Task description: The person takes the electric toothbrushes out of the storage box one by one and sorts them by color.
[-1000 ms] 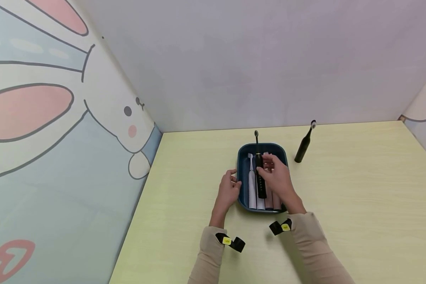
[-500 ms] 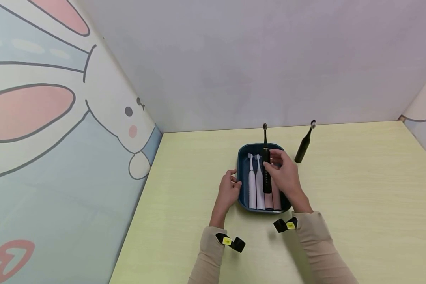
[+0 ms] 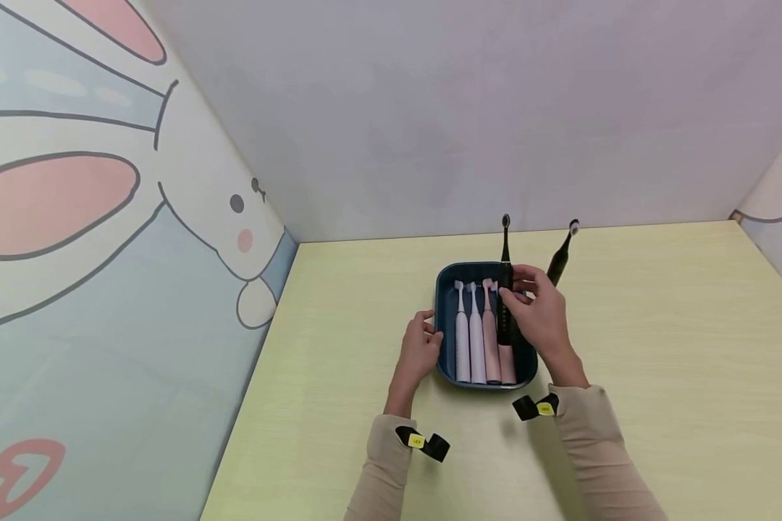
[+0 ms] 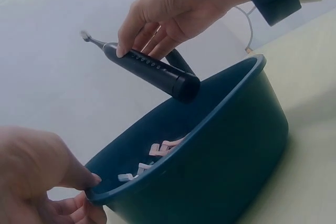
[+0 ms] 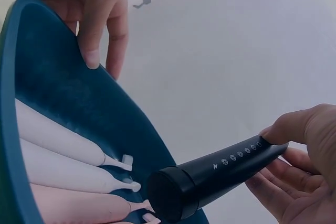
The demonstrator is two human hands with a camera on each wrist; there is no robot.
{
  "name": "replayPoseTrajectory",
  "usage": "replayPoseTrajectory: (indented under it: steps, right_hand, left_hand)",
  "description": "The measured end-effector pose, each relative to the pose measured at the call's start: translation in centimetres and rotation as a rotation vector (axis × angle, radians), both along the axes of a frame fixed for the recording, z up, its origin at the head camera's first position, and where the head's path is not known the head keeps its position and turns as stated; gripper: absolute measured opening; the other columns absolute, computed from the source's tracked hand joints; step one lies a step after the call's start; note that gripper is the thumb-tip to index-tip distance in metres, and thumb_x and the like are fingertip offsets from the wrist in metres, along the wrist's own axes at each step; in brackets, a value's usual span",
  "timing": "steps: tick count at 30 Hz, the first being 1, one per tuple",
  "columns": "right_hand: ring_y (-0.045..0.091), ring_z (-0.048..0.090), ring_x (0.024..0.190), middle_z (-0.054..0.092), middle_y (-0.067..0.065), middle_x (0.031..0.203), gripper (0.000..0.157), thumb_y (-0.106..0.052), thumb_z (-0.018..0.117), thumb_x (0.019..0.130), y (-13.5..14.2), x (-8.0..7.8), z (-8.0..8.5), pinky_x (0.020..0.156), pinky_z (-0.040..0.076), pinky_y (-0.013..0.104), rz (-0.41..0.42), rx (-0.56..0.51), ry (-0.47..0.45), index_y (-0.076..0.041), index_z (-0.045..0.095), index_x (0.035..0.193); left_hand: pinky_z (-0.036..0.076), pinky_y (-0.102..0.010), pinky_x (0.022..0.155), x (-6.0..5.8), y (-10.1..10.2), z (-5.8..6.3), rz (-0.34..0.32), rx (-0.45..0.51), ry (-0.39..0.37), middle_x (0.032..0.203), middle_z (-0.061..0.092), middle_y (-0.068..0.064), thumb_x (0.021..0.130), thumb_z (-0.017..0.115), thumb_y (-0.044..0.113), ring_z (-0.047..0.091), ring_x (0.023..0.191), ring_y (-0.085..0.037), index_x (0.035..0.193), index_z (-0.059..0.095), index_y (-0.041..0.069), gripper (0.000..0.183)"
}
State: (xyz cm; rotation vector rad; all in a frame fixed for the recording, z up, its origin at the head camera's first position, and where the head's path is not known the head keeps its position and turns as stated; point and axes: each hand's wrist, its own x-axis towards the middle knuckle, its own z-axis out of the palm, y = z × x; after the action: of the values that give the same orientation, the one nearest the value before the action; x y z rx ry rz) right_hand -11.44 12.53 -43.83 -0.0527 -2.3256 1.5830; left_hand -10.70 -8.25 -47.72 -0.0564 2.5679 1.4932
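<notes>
My right hand (image 3: 542, 311) pinches a black electric toothbrush (image 3: 505, 304) by its handle, brush head pointing away. In the left wrist view the toothbrush (image 4: 152, 73) is tilted and raised above the rim of a dark blue bin (image 4: 210, 145). My left hand (image 3: 421, 346) grips the bin's left rim, thumb on the inside, as the right wrist view shows. Two white electric toothbrushes (image 3: 462, 347) and two pink ones (image 3: 490, 344) lie side by side in the bin. The toothbrush in my hand partly covers the rightmost pink one.
Another black electric toothbrush (image 3: 560, 262) stands on the pale wooden table (image 3: 658, 347), right of the bin, partly behind my right hand. A plain wall (image 3: 463, 130) rises at the table's far edge. A wall with a rabbit drawing (image 3: 104, 289) is on the left.
My right hand has carried the black toothbrush up and to the right, from over the white toothbrushes to the bin's right side. My left hand has stayed on the rim.
</notes>
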Motion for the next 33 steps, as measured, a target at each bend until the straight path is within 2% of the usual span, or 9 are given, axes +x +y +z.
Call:
replayPoseTrajectory:
  steps: [5,11,19,27,33]
  right_hand:
    - [0.028,0.061,0.103,0.059,0.017,0.119,0.043,-0.006,0.066,0.088,0.7,-0.2,0.5,0.077,0.042,0.002,-0.007,-0.001,0.01,-0.001,0.052,0.128]
    - [0.024,0.06,0.102,0.06,0.017,0.12,0.045,-0.003,0.067,0.087,1.4,-0.5,0.7,0.078,0.044,0.003,-0.019,-0.038,0.064,-0.002,0.052,0.129]
    - [-0.002,0.057,0.093,0.06,0.015,0.118,0.044,0.0,0.068,0.084,2.1,-1.1,1.0,0.077,0.046,0.006,-0.078,-0.114,0.127,-0.002,0.055,0.127]
    - [0.001,0.058,0.093,0.06,0.015,0.112,0.044,0.004,0.068,0.083,2.9,-1.3,1.4,0.079,0.047,0.008,-0.13,-0.141,0.221,0.001,0.056,0.125]
    - [0.002,0.059,0.095,0.06,0.007,0.11,0.045,0.005,0.068,0.082,3.5,-1.6,1.1,0.08,0.047,0.009,-0.16,-0.177,0.229,0.0,0.056,0.125]
  left_hand:
    - [0.045,-0.026,0.066,-0.2,0.1,0.1,0.006,0.005,-0.004,0.1,0.052,-0.008,0.095,0.055,0.008,0.051,0.076,-0.014,0.137,0.047,0.009,0.042]
    - [0.045,-0.027,0.066,-0.3,0.2,0.4,0.008,0.0,0.002,0.1,0.051,-0.008,0.095,0.055,0.007,0.051,0.077,-0.015,0.137,0.047,0.008,0.042]
    - [0.045,-0.027,0.067,-0.6,0.5,0.5,0.024,-0.01,-0.005,0.101,0.052,-0.008,0.096,0.055,0.008,0.052,0.079,-0.015,0.137,0.046,0.009,0.042]
    - [0.045,-0.027,0.067,-1.0,0.8,0.2,0.03,-0.007,0.001,0.1,0.052,-0.008,0.096,0.055,0.009,0.052,0.078,-0.015,0.137,0.047,0.008,0.042]
    - [0.045,-0.026,0.067,-1.1,0.9,-0.1,0.035,-0.01,0.001,0.099,0.052,-0.008,0.095,0.055,0.009,0.052,0.077,-0.014,0.136,0.047,0.009,0.042]
